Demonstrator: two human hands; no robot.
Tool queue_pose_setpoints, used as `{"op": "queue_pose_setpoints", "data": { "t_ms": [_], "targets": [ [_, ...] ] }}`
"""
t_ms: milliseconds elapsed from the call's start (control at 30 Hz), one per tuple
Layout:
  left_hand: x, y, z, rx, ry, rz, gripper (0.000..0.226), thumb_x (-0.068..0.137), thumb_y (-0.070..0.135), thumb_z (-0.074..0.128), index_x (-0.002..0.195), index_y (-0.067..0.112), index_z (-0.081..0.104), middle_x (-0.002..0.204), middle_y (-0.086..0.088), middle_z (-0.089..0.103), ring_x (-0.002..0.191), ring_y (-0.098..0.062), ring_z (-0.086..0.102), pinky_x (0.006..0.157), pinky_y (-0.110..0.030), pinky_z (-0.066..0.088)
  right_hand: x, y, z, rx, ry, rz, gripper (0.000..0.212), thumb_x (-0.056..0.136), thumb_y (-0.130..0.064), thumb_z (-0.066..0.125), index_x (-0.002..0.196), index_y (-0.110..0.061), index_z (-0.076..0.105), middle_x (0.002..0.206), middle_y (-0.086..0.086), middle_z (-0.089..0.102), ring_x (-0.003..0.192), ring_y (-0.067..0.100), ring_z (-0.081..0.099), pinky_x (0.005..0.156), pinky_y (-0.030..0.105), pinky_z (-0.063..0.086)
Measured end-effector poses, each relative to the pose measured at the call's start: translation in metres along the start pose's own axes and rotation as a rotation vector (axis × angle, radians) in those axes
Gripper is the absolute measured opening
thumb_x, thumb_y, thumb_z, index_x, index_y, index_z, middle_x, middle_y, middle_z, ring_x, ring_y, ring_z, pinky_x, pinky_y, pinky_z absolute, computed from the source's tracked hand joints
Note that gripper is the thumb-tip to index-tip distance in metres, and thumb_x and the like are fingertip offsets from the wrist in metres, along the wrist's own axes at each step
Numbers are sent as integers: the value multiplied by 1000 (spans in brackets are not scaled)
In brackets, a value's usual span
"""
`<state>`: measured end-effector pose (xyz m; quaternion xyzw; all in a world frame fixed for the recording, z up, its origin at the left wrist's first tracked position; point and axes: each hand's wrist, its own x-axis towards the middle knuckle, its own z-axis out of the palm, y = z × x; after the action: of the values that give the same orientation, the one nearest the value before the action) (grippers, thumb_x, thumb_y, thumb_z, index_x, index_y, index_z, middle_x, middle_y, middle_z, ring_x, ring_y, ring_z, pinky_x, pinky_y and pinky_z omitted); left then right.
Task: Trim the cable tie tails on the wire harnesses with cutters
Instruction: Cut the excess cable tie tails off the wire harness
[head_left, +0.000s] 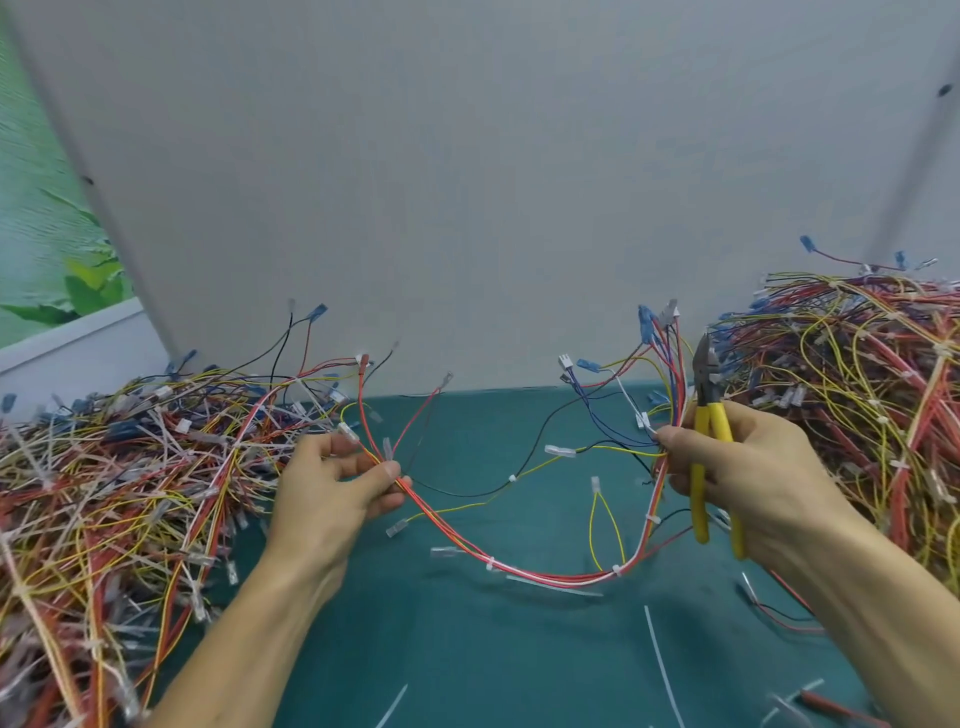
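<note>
One wire harness (524, 569) of red, yellow, white and black wires hangs in a loop between my hands, sagging onto the green mat. My left hand (332, 499) pinches its left end between thumb and fingers. My right hand (753, 467) grips the yellow-handled cutters (710, 441), jaws pointing up, and its fingertips also pinch the harness's right end. White cable ties (617, 570) sit along the loop; a long white tie tail (550, 584) sticks out near the bottom.
A big heap of harnesses (119, 483) fills the left side, another heap (857, 395) the right. Cut white tie tails (662, 670) lie on the green mat (467, 665) in front. A grey wall panel (467, 182) stands behind.
</note>
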<state>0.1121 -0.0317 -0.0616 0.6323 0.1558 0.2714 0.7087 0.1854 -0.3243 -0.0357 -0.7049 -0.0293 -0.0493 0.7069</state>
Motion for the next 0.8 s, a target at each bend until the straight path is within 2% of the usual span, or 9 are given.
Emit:
{"op": "queue_pose_setpoints", "data": {
  "t_ms": [167,267,367,500,600,700,800],
  "targets": [
    [1,8,2,-187,16,-133,30,84,-7,64,103,6,45,83,-13,62,59,-20,69,55,-29,58,1,-9,0,330,-49,285,13,83,-5,69,76,-9,59,56,5,60,51,18,61,53,32,57],
    [4,14,-1,-314,-19,-201,20,87,0,61,100,7,49,78,-10,61,56,-16,67,52,-25,57,2,-11,1,462,-51,414,9,84,-9,68,80,-7,60,59,5,59,47,15,62,55,32,58],
    [7,18,-3,-391,-28,-242,5,88,4,59,90,7,55,69,-7,60,53,-13,65,52,-22,56,1,-14,1,535,-32,473,10,86,-12,68,78,-9,61,61,4,58,48,14,62,53,30,58],
    [11,21,-8,-464,13,-276,8,90,6,57,82,7,57,58,-4,63,51,-12,64,52,-22,56,2,-18,0,557,-16,497,13,88,-15,67,76,-10,61,54,2,60,45,14,63,48,28,57],
    [14,20,-13,-494,43,-303,8,90,7,57,82,7,59,64,-5,62,61,-14,63,53,-24,57,3,-16,-2,483,-50,498,13,86,-19,68,77,-13,62,58,1,61,54,16,63,49,28,56],
    [17,16,-15,-478,66,-318,11,92,5,54,82,7,57,74,-8,58,71,-16,59,53,-25,57,2,-9,-5,176,-108,457,13,83,-21,72,82,-14,61,69,2,57,63,16,57,56,29,48],
    [17,11,-16,-421,83,-328,14,93,1,51,81,5,55,77,-10,55,72,-18,58,51,-25,57,1,1,-6,-86,-131,403,15,84,-15,73,80,-12,58,69,6,52,60,16,48,54,28,38]
  ]
}}
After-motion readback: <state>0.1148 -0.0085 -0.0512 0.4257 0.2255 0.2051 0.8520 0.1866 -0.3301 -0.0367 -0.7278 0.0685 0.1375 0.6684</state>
